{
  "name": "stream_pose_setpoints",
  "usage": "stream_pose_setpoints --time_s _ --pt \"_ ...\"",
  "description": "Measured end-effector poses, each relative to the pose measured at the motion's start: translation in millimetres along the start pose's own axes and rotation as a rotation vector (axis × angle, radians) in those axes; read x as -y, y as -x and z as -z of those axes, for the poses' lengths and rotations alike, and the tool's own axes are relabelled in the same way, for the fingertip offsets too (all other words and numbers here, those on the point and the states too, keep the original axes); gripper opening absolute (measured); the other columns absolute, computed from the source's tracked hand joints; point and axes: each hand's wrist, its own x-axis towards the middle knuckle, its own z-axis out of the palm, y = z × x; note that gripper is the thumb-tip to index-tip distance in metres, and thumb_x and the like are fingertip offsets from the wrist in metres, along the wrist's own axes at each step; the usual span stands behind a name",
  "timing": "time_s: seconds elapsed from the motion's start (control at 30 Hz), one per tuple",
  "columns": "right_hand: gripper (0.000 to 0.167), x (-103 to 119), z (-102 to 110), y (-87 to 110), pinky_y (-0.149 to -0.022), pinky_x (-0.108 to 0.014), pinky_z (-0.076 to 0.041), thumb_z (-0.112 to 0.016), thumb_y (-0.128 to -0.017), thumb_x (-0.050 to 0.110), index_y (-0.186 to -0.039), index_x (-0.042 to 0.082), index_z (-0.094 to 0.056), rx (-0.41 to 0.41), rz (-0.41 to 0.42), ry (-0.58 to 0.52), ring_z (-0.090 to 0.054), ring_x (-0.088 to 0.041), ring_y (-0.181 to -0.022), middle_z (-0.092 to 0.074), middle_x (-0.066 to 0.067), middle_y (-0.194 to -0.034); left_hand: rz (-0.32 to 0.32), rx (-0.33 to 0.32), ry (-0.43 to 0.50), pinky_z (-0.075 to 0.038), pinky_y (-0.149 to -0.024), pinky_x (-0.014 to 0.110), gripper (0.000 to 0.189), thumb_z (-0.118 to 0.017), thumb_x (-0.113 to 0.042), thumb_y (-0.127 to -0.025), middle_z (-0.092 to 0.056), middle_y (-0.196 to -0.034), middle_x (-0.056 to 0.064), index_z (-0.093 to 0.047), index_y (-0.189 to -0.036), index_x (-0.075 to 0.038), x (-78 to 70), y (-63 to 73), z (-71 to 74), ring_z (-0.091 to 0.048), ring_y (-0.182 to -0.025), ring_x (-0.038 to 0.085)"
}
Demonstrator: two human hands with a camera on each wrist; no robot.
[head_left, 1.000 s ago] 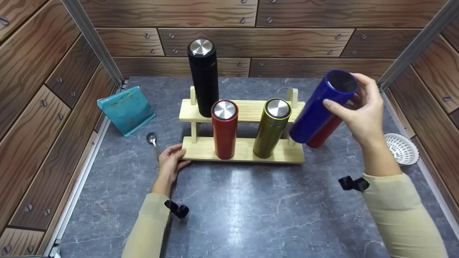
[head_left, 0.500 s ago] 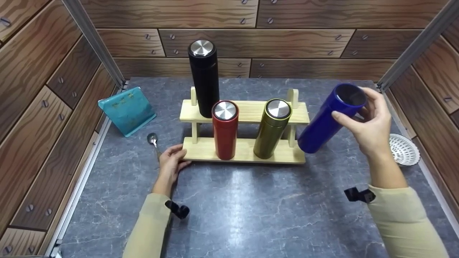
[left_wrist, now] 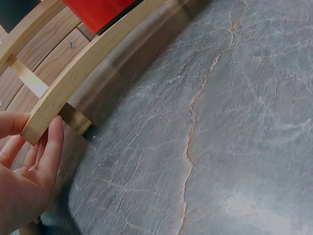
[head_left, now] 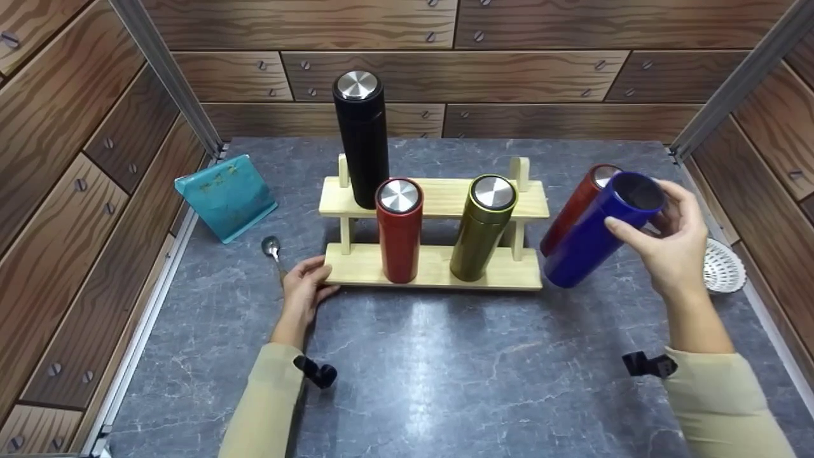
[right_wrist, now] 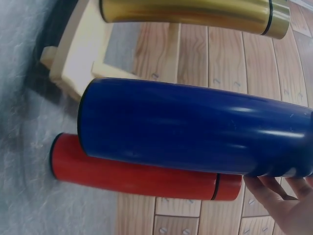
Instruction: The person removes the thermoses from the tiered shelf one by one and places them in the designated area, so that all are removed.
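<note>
Blue flask (head_left: 590,240) was just right of the wooden rack (head_left: 442,197), in front of a red flask (head_left: 571,213), its upper end gripped by the right hand (head_left: 678,248), probably to keep it upright; the left hand (head_left: 303,289) pinched the lower shelf (head_left: 434,266), seemingly to steady it.

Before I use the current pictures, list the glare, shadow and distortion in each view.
Head: a bright glare streak on the tabletop in front of the wooden rack, whose shelf edges look straight; left wrist: the rack's lower shelf looks bowed, likely lens distortion, with dark shadow below it and pale glare at lower right; right wrist: whitish highlights along the blue bottle.
</note>
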Motion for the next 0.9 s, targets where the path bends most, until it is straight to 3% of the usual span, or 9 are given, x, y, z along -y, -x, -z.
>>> stream_pose_setpoints --time_s 0.43,0.9 --pt "0.068 -10 25 3.2 -0.071 -0.021 -0.051 -0.076 -0.055 -0.023 -0.115 0.001 -0.056 -0.102 -0.025 0.033 -0.059 -0.02 -0.09 -0.062 -0.013 -0.107 -0.001 -0.002 -0.015 -0.058 -0.067 0.035 0.037 -0.062 0.002 -0.084 -0.058 -0.106 0.012 -0.055 -0.119 0.0 -0.4 0.2 -0.6 -0.062 -0.075 0.018" --pt "0.071 -30 44 -7.7 -0.072 -0.022 -0.048 -0.076 -0.054 -0.023 -0.116 0.003 -0.055 -0.211 -0.033 0.02 -0.057 -0.023 -0.094 -0.062 -0.013 -0.107 0.002 -0.006 -0.007 -0.058 -0.067 0.035 0.036 -0.063 0.002 -0.083 -0.056 -0.106 0.012 -0.055 -0.118 0.0 -0.8 -0.1 -0.1 -0.062 -0.075 0.018"
